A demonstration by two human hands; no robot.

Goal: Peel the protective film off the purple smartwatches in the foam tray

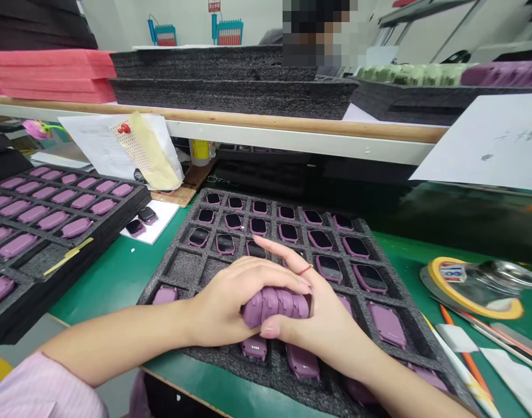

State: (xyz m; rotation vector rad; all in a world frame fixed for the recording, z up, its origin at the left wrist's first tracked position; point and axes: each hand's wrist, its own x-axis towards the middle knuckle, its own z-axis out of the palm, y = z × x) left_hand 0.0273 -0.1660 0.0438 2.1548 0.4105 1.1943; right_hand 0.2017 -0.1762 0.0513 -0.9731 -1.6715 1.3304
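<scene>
A row of several purple smartwatch cases, pressed together side by side, is held between my two hands above a black foam tray. My left hand wraps over the row from the left, fingers curled across its top. From the right, my right hand closes round the other end, its thumb along the near side and its index finger stretched out. Smartwatches with dark screens face up in the tray's far rows. Nearer me, purple cases lie with their screens out of sight. My hands hide some middle compartments.
Another foam tray of purple cases stands at left, beside two watches on white paper. Yellow tape, a glass jar and pens lie at right. A shelf edge crosses behind, bearing foam stacks; a person is beyond.
</scene>
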